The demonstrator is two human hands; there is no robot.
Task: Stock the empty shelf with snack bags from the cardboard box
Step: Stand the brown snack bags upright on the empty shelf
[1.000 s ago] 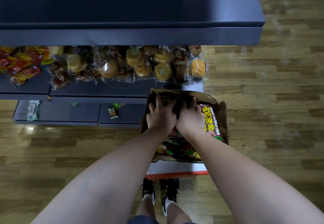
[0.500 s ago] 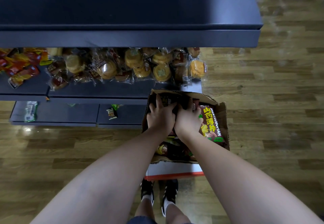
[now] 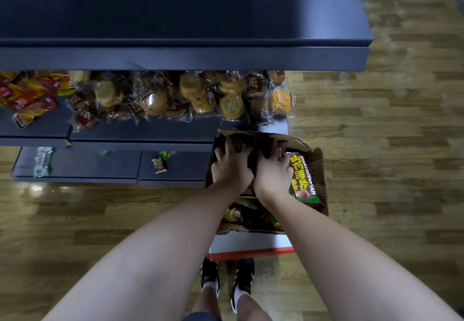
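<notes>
Hands [image 3: 253, 170] curled around snack bags [image 3: 247, 150]

Your top shelf [image 3: 175, 6] is bare, open from above. Below the top shelf, bread packs [image 3: 190, 94] crowd the middle shelf [image 3: 140, 129]; only its front strip is free. Cardboard box [image 3: 319, 170] walls hem both hands [image 3: 232, 170] beneath it.

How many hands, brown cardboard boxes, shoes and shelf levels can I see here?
Hands: 2, left hand and right hand, both gripping dark snack bags
Brown cardboard box: 1
Shoes: 2, left shoe and right shoe
Shelf levels: 3, top shelf, middle shelf, bottom shelf
Total: 8
</notes>
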